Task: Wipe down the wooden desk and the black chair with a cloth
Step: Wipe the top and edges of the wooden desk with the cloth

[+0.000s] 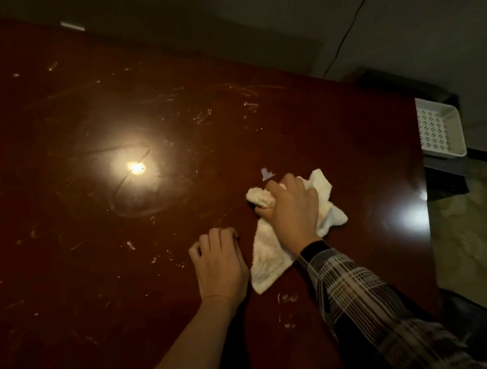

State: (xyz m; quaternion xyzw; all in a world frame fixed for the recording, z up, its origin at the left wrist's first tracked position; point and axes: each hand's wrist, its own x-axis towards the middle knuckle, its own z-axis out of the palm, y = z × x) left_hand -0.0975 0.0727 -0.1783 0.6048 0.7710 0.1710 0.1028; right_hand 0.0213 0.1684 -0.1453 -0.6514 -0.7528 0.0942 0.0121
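The right hand (291, 209) lies on top of a white cloth (272, 252), its fingers curled over a bunched-up part of the fabric at the far end and gripping it, while the palm presses the rest down against the wooden desk (85, 222). The cloth spreads out flat from under the wrist toward the near side, and a crumpled corner sticks out to the right of the hand. A plaid sleeve (368, 301) with a dark cuff covers the right forearm. Just to the left of the cloth, the left hand (219, 263) rests on the desk with its fingers bent and the fingertips on the surface, holding nothing; its forearm is bare up to a plaid sleeve at the bottom edge. A small pale scrap (266, 174) sits on the desk just beyond the right hand's knuckles, possibly paper, though the dim light makes that hard to confirm. The dark reddish desktop is covered with pale scratches and smears, and it reflects a bright lamp glare (136, 168) well to the left of the hands, with a second softer glare near the right edge. Past that right edge, lower down, stands a white perforated tray (438, 132). A thin black cable (358, 8) runs along the wall behind the desk.
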